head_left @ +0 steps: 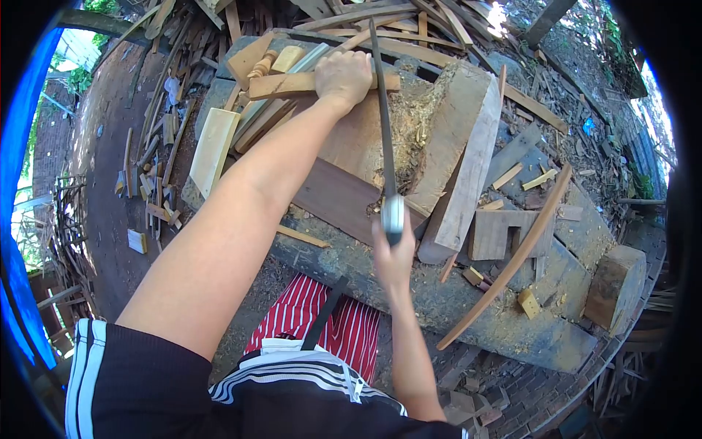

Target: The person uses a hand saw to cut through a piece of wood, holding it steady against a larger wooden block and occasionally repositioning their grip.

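Observation:
My left hand [344, 77] is closed over a short wooden board [281, 85], pressing it down on the cluttered workbench [322, 256]. In my right hand [393, 256] is the handle of a handsaw [386, 124], blurred by motion. Its long narrow blade is seen nearly edge-on, so no teeth show. It points away from me and crosses the board near its right end, just right of my left hand. How deep the blade sits in the wood cannot be made out. A turned wooden piece [263, 64] lies just behind the board.
Right of the blade lie thick timber beams [450, 139] amid wood chips. A long curved strip [512, 267] slants across the bench's right side, near a notched board [497, 233] and a wood block [616, 287]. Scrap wood [351, 14] is piled behind; offcuts [157, 190] litter the ground at left.

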{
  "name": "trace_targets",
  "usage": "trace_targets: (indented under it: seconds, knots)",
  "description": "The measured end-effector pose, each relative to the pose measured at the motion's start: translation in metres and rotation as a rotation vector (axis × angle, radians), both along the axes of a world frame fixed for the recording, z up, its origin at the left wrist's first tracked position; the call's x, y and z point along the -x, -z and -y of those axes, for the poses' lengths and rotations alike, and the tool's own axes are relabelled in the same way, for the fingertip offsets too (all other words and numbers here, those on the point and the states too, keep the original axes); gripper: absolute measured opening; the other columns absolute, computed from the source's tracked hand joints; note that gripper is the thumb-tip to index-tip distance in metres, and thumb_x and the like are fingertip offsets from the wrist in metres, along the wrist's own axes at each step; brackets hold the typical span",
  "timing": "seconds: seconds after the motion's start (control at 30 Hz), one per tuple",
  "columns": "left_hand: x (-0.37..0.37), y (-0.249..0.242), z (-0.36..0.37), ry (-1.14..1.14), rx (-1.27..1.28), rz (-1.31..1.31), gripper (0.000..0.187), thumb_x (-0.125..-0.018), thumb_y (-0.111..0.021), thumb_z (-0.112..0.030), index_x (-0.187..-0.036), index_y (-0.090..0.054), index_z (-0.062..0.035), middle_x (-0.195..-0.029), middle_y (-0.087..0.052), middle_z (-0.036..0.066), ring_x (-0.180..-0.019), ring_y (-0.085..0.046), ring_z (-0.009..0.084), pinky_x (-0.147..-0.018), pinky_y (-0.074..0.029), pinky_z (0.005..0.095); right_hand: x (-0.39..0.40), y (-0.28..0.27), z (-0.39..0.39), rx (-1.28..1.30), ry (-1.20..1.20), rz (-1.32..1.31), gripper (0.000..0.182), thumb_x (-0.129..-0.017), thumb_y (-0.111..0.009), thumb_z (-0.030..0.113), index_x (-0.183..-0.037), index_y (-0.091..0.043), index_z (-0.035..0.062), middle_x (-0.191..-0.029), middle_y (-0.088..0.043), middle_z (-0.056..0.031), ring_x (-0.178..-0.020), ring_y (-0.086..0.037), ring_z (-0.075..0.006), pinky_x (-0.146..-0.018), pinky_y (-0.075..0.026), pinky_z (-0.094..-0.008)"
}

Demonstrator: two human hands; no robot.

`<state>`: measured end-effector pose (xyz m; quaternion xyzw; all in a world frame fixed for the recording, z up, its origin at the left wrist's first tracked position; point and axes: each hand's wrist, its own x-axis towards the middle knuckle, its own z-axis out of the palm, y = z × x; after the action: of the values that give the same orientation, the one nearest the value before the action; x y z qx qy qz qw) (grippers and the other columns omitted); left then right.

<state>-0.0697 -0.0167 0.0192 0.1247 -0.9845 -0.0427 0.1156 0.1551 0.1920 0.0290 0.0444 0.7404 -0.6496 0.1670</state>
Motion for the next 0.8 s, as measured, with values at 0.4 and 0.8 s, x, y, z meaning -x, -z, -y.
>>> trace_targets:
  seconds: [0.4,0.8]
  knots:
    - [-0.004,0.003,0.005,0.081,0.009,-0.073,0.036,-0.098,-0.049,-0.034,-0.082,-0.072,-0.0113,-0.085,-0.072,0.009,-0.082,-0.070,0.0289,-0.077,-0.054,0.0443,0.006,0.009,0.026,0.134,0.030,0.204,0.055,-0.093,-0.060,0.012,-0.146,-0.044,0.0038,-0.134,-0.060,-0.0223,-0.127,-0.056,-0.0318,-0.105,-0.042,-0.0394]
    - [-0.003,0.006,0.004,0.017,0.016,-0.034,0.037,-0.099,-0.047,-0.035,-0.085,-0.072,-0.0122,-0.088,-0.073,0.006,-0.090,-0.069,0.0259,-0.080,-0.053,0.0425,-0.063,0.008,-0.002,0.008,0.069,0.051,0.052,-0.094,-0.062,0.008,-0.143,-0.046,0.0027,-0.113,-0.065,-0.0140,-0.103,-0.061,-0.0174,-0.094,-0.046,-0.0334]
